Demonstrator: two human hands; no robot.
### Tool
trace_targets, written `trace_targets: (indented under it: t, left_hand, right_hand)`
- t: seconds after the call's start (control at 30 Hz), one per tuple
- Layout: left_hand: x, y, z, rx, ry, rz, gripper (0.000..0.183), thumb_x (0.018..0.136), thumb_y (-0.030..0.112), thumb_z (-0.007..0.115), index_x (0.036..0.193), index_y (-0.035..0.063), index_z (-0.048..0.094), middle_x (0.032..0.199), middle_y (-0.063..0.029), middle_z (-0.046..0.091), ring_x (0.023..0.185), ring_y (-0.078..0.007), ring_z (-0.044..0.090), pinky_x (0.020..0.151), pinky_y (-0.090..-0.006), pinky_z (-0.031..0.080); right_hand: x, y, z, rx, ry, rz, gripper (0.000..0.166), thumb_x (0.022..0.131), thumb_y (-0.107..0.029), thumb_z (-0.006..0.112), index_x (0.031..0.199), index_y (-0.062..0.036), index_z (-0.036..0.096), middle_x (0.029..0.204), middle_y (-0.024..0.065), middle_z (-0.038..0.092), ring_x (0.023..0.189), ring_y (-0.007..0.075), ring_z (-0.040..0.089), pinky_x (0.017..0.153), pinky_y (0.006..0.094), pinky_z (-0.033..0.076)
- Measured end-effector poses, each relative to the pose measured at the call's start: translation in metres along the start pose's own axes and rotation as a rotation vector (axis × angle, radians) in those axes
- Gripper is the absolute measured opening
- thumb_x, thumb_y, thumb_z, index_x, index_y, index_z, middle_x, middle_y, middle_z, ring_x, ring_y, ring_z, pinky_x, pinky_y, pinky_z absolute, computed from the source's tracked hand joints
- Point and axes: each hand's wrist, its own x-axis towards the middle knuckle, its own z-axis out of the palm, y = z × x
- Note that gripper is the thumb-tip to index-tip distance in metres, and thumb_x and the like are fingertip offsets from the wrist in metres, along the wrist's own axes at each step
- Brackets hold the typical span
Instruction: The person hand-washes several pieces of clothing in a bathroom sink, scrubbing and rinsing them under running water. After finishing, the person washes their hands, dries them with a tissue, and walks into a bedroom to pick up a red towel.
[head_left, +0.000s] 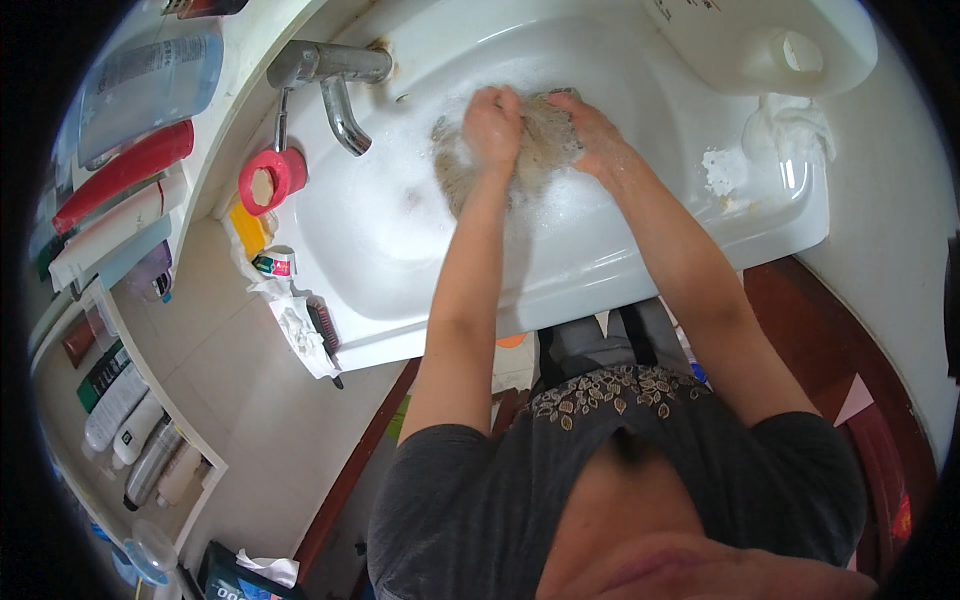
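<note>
In a white washbasin (337, 300) lies a wet, greyish-beige cloth (550, 135) amid white suds (405, 225). My left hand (493, 126) is curled on the middle of the cloth, its fingers bent and slightly blurred. On the cloth's right side my right hand (589, 133) grips the edge, thumb and fingers around a bunched part. Part of the cloth spreads out left of my left wrist, in the foam. What the cloth is exactly, I cannot tell.
A chrome faucet (330, 64) juts over the basin's left side, beside a pink soap holder (274, 180). A hairbrush (324, 326) lies on the left rim. A large translucent plastic jug (772, 45) stands back right, near a white crumpled cloth (787, 127). Shelves at left hold several bottles and tubes.
</note>
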Motion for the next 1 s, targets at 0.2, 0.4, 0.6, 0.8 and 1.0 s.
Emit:
trace_targets:
  t: [0.2,0.4,0.6,0.8,1.0]
  left_hand:
    - [-0.010,0.004,-0.026,0.335,-0.329,0.519,0.043,0.079,0.027,0.065,0.116,0.0063,0.054,0.095,-0.0148,0.059,0.098,-0.0355,0.057,0.083,-0.0395,0.047]
    - [-0.002,-0.028,-0.015,0.066,-0.484,-0.202,0.040,0.078,0.022,0.063,0.114,0.0045,0.057,0.098,-0.0183,0.059,0.097,-0.0349,0.059,0.080,-0.0409,0.048]
    - [-0.076,0.105,-0.040,-0.334,-0.267,0.310,0.033,0.077,0.018,0.066,0.106,0.0051,0.060,0.101,-0.0155,0.057,0.093,-0.0347,0.058,0.077,-0.0423,0.048]
    - [-0.039,0.047,-0.049,-0.141,-0.140,0.087,0.044,0.070,0.032,0.075,0.103,0.0056,0.061,0.107,-0.0134,0.058,0.093,-0.0339,0.059,0.078,-0.0421,0.048]
    - [-0.039,0.018,-0.122,0.158,-0.862,0.075,0.041,0.070,0.029,0.075,0.098,0.0011,0.063,0.102,-0.0153,0.064,0.093,-0.0333,0.059,0.080,-0.0385,0.048]
  right_hand:
    - [0.006,0.002,-0.011,-0.837,0.354,-0.629,0.055,0.084,-0.023,0.065,0.129,-0.0031,0.041,0.121,0.0136,0.052,0.111,0.0271,0.050,0.094,0.0377,0.042]
    - [0.007,0.027,-0.010,-0.282,0.333,-0.161,0.055,0.085,-0.033,0.064,0.128,-0.0062,0.043,0.118,0.0093,0.052,0.102,0.0221,0.054,0.085,0.0356,0.048]
    - [0.017,0.035,-0.032,0.136,-0.252,0.100,0.047,0.086,-0.031,0.062,0.125,-0.0067,0.048,0.117,0.0098,0.055,0.106,0.0209,0.054,0.089,0.0356,0.048]
    - [-0.022,0.005,-0.016,-0.078,-0.155,0.020,0.040,0.086,-0.020,0.062,0.122,-0.0061,0.049,0.115,0.0087,0.056,0.105,0.0197,0.055,0.088,0.0346,0.049]
    - [-0.114,-0.043,0.046,-0.351,-0.211,-0.207,0.050,0.083,-0.004,0.061,0.130,-0.0060,0.046,0.119,0.0107,0.055,0.102,0.0186,0.057,0.088,0.0313,0.049]
